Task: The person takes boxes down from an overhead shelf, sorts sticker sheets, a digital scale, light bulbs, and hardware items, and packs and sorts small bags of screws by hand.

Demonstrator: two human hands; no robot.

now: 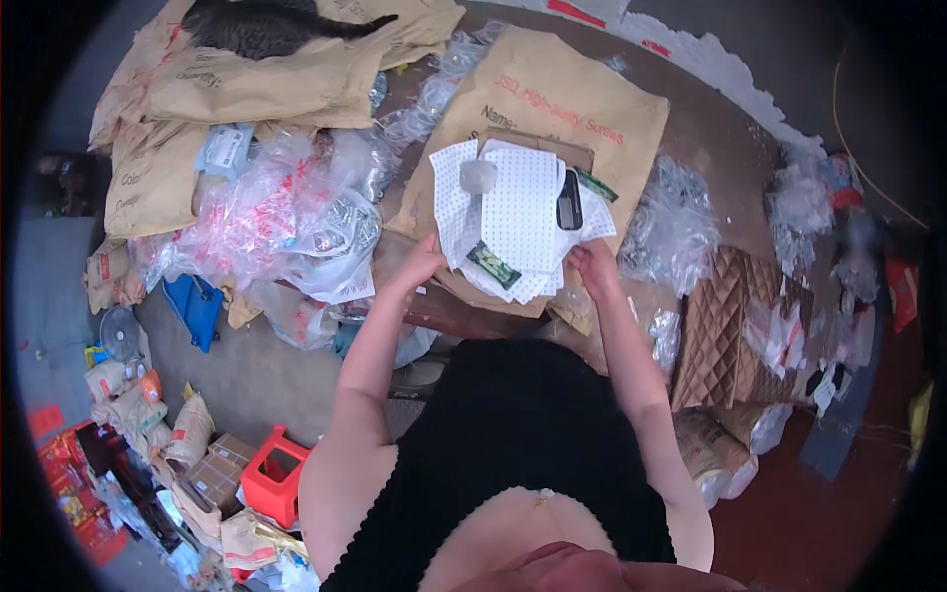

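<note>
My left hand (424,261) grips the left edge of a stack of white printed sheets (520,212) lying on cardboard; some of its fingers are hidden beneath. At the stack's right edge, my right hand (596,264) has its fingers closed on the border of the papers. A black device (569,201) rests on the right side of the sheets. One green packet (492,265) lies near the front, another (598,185) at the right. A small translucent object (478,177) sits at the upper left. Under all this is a large brown paper bag (572,84) with red print.
Clear bags of metal parts (671,227) lie to the right, beside a brown quilted cover (725,326). Pink-printed plastic bags (256,202) are heaped left. A cat (258,32) lies on brown sacks at upper left. A red stool (275,476) and blue dustpan (193,311) are lower left.
</note>
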